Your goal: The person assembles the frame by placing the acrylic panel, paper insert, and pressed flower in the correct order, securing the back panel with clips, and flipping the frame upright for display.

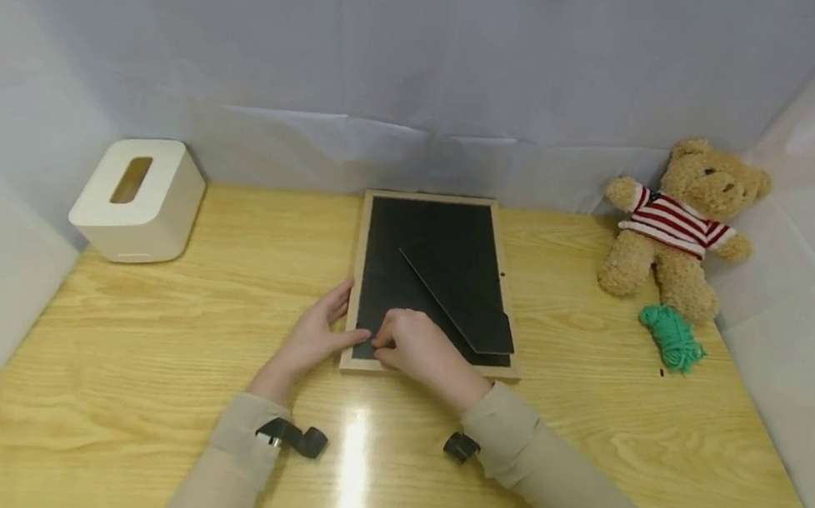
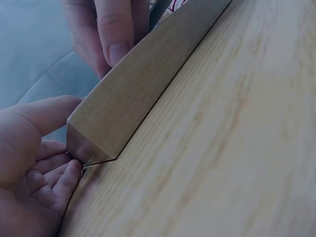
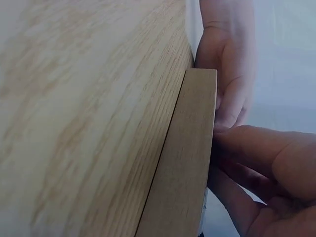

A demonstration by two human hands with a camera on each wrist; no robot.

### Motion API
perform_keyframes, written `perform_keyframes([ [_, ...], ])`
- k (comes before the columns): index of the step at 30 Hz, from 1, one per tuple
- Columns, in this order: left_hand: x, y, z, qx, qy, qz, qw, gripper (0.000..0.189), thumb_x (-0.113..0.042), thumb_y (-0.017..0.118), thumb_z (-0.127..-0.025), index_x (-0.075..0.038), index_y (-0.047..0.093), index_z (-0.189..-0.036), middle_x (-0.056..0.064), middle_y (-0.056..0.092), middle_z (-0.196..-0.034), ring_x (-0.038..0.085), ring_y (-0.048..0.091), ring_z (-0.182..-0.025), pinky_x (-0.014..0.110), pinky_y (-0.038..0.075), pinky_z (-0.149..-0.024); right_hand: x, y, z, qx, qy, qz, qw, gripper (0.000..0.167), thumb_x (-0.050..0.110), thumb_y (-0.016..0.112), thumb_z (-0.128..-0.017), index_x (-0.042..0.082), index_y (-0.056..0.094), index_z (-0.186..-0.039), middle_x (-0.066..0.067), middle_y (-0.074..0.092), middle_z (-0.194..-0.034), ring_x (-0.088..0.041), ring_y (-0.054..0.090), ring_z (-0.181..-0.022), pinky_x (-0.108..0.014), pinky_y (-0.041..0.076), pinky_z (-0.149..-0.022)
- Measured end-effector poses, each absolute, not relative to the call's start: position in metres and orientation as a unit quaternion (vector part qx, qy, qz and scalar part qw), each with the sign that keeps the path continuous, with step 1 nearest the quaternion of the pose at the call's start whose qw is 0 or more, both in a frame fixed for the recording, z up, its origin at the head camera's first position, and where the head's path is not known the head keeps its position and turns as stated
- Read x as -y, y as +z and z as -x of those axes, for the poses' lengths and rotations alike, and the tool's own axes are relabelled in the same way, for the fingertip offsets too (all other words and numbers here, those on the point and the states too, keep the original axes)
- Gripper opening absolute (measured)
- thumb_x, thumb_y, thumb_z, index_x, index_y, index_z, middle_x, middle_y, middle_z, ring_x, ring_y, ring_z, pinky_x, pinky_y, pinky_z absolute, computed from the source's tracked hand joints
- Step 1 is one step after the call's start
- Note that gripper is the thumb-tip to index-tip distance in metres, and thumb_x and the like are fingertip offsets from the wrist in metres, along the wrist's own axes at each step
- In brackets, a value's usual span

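A picture frame (image 1: 430,219) with a light wooden border lies back side up on the table, its black stand leg (image 1: 459,298) slanting across the black back. My left hand (image 1: 319,329) holds the near left corner, thumb over the border and fingers along the outer side. In the left wrist view the fingers of that hand (image 2: 37,158) curl beside the corner. My right hand (image 1: 419,348) bends its fingers down onto the back panel just inside the near border, close to the left thumb. Behind the wooden rim (image 3: 182,153) in the right wrist view, the right fingertips are hidden; I cannot tell what they pinch.
A white tissue box (image 1: 130,197) stands at the back left. At the back right a teddy bear (image 1: 683,222) in a striped shirt leans against the wall covering, with a bundle of green yarn (image 1: 672,339) at its feet. Small dark bits (image 1: 661,373) lie near the yarn.
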State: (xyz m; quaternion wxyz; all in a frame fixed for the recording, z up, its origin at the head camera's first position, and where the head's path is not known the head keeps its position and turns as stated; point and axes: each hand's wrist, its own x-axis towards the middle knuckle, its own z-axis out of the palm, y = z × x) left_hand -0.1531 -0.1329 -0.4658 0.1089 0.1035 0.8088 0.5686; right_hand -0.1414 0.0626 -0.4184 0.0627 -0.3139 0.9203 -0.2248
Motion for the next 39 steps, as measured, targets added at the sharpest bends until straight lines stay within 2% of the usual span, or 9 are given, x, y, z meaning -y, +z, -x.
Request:
perform_keyframes([
  [6, 0.13, -0.448, 0.149, -0.811, 0.564, -0.108, 0.111, 0.089, -0.014, 0.073, -0.085, -0.005, 0.015, -0.152, 0.015, 0.016, -0.156, 0.035, 0.026, -0.138, 0.043, 0.027, -0.111, -0.064, -0.417, 0.141, -0.919, -0.228, 0.316, 0.061, 0.011, 0.013, 0.074, -0.084, 0.01, 0.077, -0.095, 0.002, 0.063, -0.09, -0.012, 0.06, -0.085, -0.022, 0.051, -0.075],
  [12, 0.13, -0.449, 0.148, -0.808, 0.567, -0.11, 0.111, 0.09, -0.016, 0.073, -0.085, -0.005, 0.015, -0.152, 0.017, 0.017, -0.156, 0.037, 0.026, -0.138, 0.046, 0.026, -0.111, -0.077, -0.414, 0.139, -0.902, -0.266, 0.336, 0.044, 0.02, 0.015, 0.066, -0.091, 0.007, 0.071, -0.109, -0.002, 0.065, -0.106, -0.013, 0.061, -0.097, -0.022, 0.052, -0.082],
  [16, 0.127, -0.439, 0.143, -0.806, 0.57, -0.11, 0.115, 0.088, -0.011, 0.072, -0.086, 0.0, 0.015, -0.151, 0.022, 0.017, -0.154, 0.04, 0.026, -0.137, 0.048, 0.025, -0.111, -0.101, -0.401, 0.141, -0.89, -0.314, 0.329, -0.029, 0.027, 0.014, 0.065, -0.092, 0.008, 0.066, -0.118, -0.004, 0.062, -0.117, -0.016, 0.06, -0.105, -0.025, 0.052, -0.084],
  [19, 0.128, -0.447, 0.146, -0.807, 0.57, -0.108, 0.113, 0.088, -0.012, 0.072, -0.086, -0.002, 0.014, -0.152, 0.019, 0.016, -0.155, 0.039, 0.026, -0.138, 0.047, 0.024, -0.112, -0.128, -0.396, 0.15, -0.892, -0.324, 0.302, -0.093, 0.034, 0.014, 0.065, -0.092, 0.006, 0.062, -0.125, -0.009, 0.058, -0.124, -0.023, 0.056, -0.112, -0.035, 0.05, -0.091],
  [21, 0.13, -0.455, 0.15, -0.807, 0.57, -0.109, 0.11, 0.088, -0.014, 0.072, -0.086, -0.005, 0.014, -0.152, 0.017, 0.016, -0.156, 0.037, 0.025, -0.138, 0.046, 0.024, -0.112, -0.15, -0.398, 0.159, -0.898, -0.334, 0.262, -0.114, 0.038, 0.015, 0.064, -0.093, 0.005, 0.058, -0.129, -0.013, 0.055, -0.128, -0.028, 0.051, -0.118, -0.042, 0.046, -0.096],
  [24, 0.132, -0.464, 0.154, -0.805, 0.573, -0.111, 0.103, 0.087, -0.016, 0.071, -0.087, -0.007, 0.016, -0.153, 0.016, 0.018, -0.156, 0.035, 0.027, -0.138, 0.044, 0.026, -0.112, -0.182, -0.408, 0.172, -0.902, -0.376, 0.189, -0.097, 0.043, 0.017, 0.059, -0.096, 0.001, 0.051, -0.135, -0.019, 0.049, -0.133, -0.035, 0.048, -0.119, -0.049, 0.044, -0.096],
  [29, 0.132, -0.467, 0.154, -0.793, 0.592, -0.106, 0.095, 0.084, -0.015, 0.07, -0.088, -0.006, 0.017, -0.152, 0.016, 0.022, -0.155, 0.033, 0.029, -0.138, 0.043, 0.028, -0.111, -0.216, -0.43, 0.181, -0.9, -0.421, 0.108, -0.025, 0.057, 0.028, 0.055, -0.098, 0.001, 0.037, -0.145, -0.023, 0.04, -0.14, -0.04, 0.048, -0.115, -0.053, 0.046, -0.092],
  [34, 0.129, -0.466, 0.152, -0.813, 0.57, -0.091, 0.075, 0.079, -0.014, 0.067, -0.09, 0.002, 0.019, -0.15, 0.017, 0.014, -0.156, 0.04, 0.032, -0.134, 0.047, 0.033, -0.108, -0.222, -0.448, 0.185, -0.895, -0.438, 0.084, 0.026, 0.065, 0.031, 0.054, -0.098, -0.004, 0.028, -0.147, -0.029, 0.041, -0.138, -0.04, 0.052, -0.112, -0.052, 0.045, -0.093],
  [39, 0.124, -0.465, 0.152, -0.837, 0.539, -0.071, 0.059, 0.07, -0.012, 0.066, -0.09, 0.006, 0.028, -0.146, 0.017, 0.014, -0.153, 0.043, 0.039, -0.128, 0.047, 0.037, -0.105, -0.22, -0.456, 0.188, -0.896, -0.435, 0.092, 0.027, 0.061, 0.023, 0.055, -0.098, -0.01, 0.031, -0.143, -0.031, 0.04, -0.14, -0.042, 0.047, -0.12, -0.051, 0.038, -0.102],
])
